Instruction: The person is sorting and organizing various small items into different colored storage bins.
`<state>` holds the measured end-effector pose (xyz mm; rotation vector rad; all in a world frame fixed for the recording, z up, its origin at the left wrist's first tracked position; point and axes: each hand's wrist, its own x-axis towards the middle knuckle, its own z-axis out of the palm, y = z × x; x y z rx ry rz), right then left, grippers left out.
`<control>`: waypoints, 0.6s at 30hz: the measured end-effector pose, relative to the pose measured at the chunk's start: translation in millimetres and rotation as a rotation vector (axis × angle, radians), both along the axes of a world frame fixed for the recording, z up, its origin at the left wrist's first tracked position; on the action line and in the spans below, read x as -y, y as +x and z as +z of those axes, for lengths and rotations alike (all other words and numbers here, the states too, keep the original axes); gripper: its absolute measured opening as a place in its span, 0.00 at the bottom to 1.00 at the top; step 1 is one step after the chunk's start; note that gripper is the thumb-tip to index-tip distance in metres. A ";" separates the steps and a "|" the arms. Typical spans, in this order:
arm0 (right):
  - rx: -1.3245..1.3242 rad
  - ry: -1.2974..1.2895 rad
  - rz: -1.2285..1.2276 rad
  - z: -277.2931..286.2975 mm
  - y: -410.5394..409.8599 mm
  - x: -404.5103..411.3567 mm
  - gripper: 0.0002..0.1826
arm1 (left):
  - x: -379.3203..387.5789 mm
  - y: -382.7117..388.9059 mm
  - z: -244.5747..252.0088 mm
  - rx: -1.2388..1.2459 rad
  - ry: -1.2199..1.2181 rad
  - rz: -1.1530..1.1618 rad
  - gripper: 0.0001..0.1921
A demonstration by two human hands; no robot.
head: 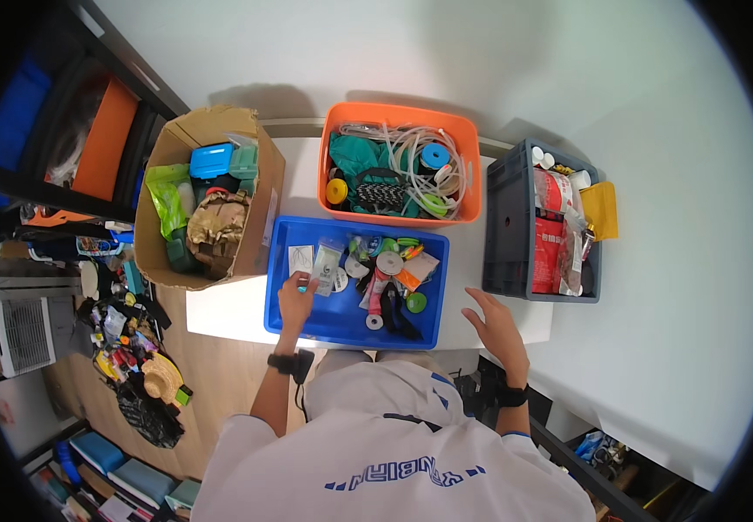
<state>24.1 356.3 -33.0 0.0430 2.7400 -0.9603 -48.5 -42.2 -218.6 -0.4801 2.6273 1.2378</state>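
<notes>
A blue plastic tray (357, 336) lies on the table before me. Over its left side is my left hand (295, 303), with a small teal object (302, 288) between thumb and fingers; what it is stays too small to tell. Just beyond those fingertips are a white card with thin dark lines (300, 258) and a clear printed packet (328, 267). White spools (389, 263), a pink strap (376, 297), a black strap (397, 313) and a green spool (416, 302) are jumbled toward the right. My right hand (499, 326) hovers right of the tray, fingers apart, holding nothing.
Behind the tray stands an orange bin (399, 222) of tubing, cord and green fabric. A cardboard box (265, 196) of pouches and cases is at left, a grey crate (510, 222) of packets at right. Shelving (82, 202) and a floor pile (135, 352) lie farther left.
</notes>
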 end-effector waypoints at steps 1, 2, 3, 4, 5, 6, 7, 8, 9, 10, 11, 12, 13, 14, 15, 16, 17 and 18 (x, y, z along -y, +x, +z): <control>-0.006 -0.006 -0.009 2.7 -3.7 2.0 0.23 | -2.5 4.0 11.8 -0.006 -0.006 -0.009 0.13; 0.020 -0.010 0.022 5.4 -7.3 4.1 0.24 | -6.4 7.3 23.5 -0.105 -0.013 -0.017 0.12; 0.042 -0.017 0.056 6.2 -11.8 7.2 0.24 | -10.5 8.6 40.1 -0.208 -0.023 -0.023 0.11; 0.034 -0.026 0.048 5.1 -15.5 10.1 0.24 | -20.2 9.4 67.6 -0.149 0.011 0.016 0.10; 0.022 -0.062 0.082 4.3 -19.1 12.8 0.26 | -32.1 8.9 102.5 -0.157 0.003 0.006 0.10; 0.009 -0.097 0.118 3.4 -22.1 16.6 0.28 | -43.8 9.7 137.7 -0.055 -0.055 -0.034 0.10; 0.001 -0.105 0.105 3.3 -24.1 21.1 0.28 | -52.0 9.6 155.4 0.047 -0.113 -0.080 0.09; -0.060 -0.123 0.118 3.3 -26.4 26.7 0.29 | -53.5 18.5 137.1 -0.229 -0.128 -0.158 0.09; -0.123 -0.143 0.137 3.2 -28.6 33.1 0.31 | -59.5 23.5 143.8 -0.237 -0.138 -0.167 0.09; -0.132 -0.151 0.122 1.4 -30.8 38.0 0.31 | -73.1 25.1 153.2 -0.258 -0.120 -0.226 0.09; -0.200 -0.164 0.178 -0.7 -32.0 42.8 0.32 | -86.5 26.1 162.4 -0.278 -0.103 -0.286 0.09; -0.271 -0.180 0.239 -3.0 -33.2 46.7 0.33 | -96.0 27.8 170.4 -0.257 -0.071 -0.303 0.09; -0.278 -0.187 0.219 -5.5 -33.2 47.2 0.33 | -106.6 28.1 175.9 -0.231 -0.034 -0.328 0.09; -0.282 -0.217 0.178 -8.0 -33.2 47.5 0.33 | -116.2 27.8 179.1 -0.224 0.015 -0.308 0.09; -0.284 -0.248 0.140 -9.6 -32.8 46.7 0.34 | -122.9 26.9 183.1 -0.224 0.006 -0.325 0.09; -0.289 -0.256 0.124 -12.0 -32.8 45.3 0.34 | -128.3 25.7 186.6 -0.171 0.067 -0.327 0.09; -0.296 -0.312 -0.026 -15.0 -32.9 43.8 0.32 | -132.9 24.7 188.4 -0.117 0.128 -0.328 0.10; -0.300 -0.368 -0.172 -17.3 -32.6 41.5 0.30 | -137.3 25.6 187.3 -0.106 0.180 -0.315 0.10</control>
